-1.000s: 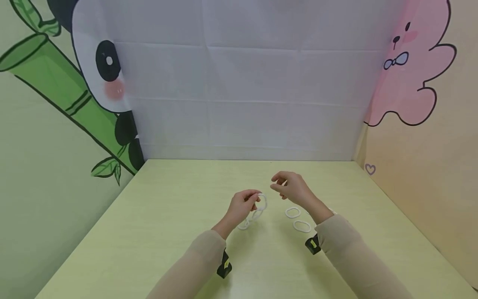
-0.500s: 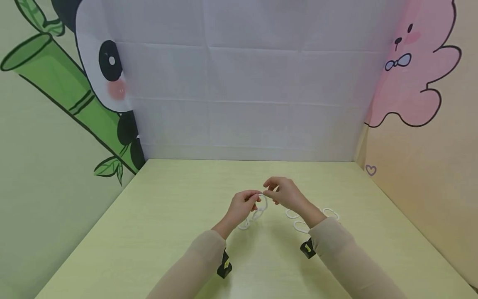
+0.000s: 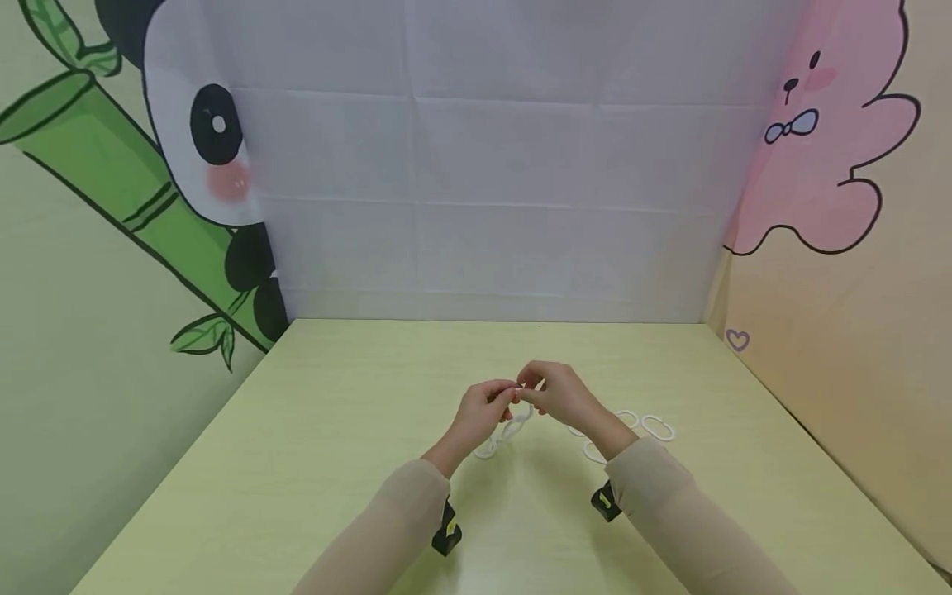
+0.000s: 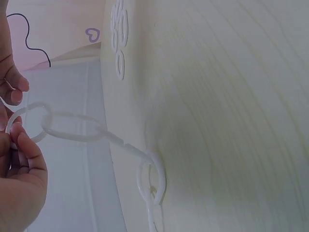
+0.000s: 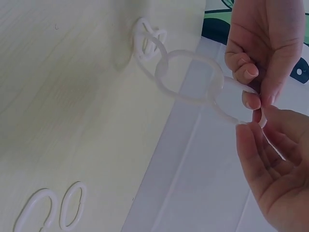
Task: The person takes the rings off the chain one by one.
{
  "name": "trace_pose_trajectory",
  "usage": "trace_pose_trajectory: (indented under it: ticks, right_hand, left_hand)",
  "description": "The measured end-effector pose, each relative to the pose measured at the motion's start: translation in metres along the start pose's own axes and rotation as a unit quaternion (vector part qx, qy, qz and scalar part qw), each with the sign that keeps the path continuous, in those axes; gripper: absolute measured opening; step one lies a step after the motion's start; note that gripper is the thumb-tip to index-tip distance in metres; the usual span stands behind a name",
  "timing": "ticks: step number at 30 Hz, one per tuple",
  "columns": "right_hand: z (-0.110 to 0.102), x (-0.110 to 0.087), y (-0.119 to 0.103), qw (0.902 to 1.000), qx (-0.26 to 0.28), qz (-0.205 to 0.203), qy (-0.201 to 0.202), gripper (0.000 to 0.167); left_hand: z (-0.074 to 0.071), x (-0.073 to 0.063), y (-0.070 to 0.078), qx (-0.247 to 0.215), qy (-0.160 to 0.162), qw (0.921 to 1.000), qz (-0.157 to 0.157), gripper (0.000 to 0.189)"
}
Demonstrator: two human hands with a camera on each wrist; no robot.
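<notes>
My left hand [image 3: 478,411] pinches a white plastic chain link [image 4: 34,104] above the table. From it hangs a short chain [image 3: 513,427] of the same oval links, its lower end lying on the tabletop. Thumb and forefinger of my right hand [image 3: 563,395] pinch that same top link, close beside the left fingertips. In the right wrist view, the right hand [image 5: 280,162] comes from below and the left hand [image 5: 265,43] from above, meeting at the link's end. The fingers partly cover that end, so any gap in it cannot be seen.
Several loose white links [image 3: 658,427] lie on the pale table [image 3: 357,388] to the right, some partly behind the right forearm. A white cloth [image 3: 491,240] hangs at the table's back edge. Painted walls flank both sides. A black wrist camera [image 3: 447,533] hangs below each cuff.
My right hand has come left and slightly down from beside the chain, and its fingertips now pinch the top link. The left hand has stayed in place with its grip.
</notes>
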State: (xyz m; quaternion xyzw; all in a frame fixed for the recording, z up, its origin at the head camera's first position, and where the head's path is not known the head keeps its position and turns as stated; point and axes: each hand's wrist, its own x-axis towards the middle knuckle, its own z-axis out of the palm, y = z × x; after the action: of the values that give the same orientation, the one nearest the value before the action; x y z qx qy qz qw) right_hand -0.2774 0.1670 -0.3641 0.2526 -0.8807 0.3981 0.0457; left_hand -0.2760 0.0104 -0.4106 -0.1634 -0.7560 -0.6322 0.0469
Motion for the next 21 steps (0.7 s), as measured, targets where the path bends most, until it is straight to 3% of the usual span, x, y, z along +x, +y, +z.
trace_pose_trajectory:
  ticks: [9, 17, 21]
  right_hand:
    - [0.002, -0.001, 0.001, 0.9998, -0.016, -0.008, 0.005, 0.01]
    - [0.002, -0.003, 0.002, 0.9997, -0.02, -0.011, 0.001, 0.009]
    - [0.002, -0.003, 0.003, 0.9997, -0.022, -0.014, 0.001, 0.007]
  left_hand:
    - [0.002, 0.001, 0.0, -0.004, -0.012, 0.9999, -0.005, 0.022]
    - [0.0, -0.014, 0.027, 0.003, -0.033, 0.9994, -0.003, 0.021]
    - [-0.001, -0.014, 0.025, 0.005, -0.038, 0.9992, -0.013, 0.022]
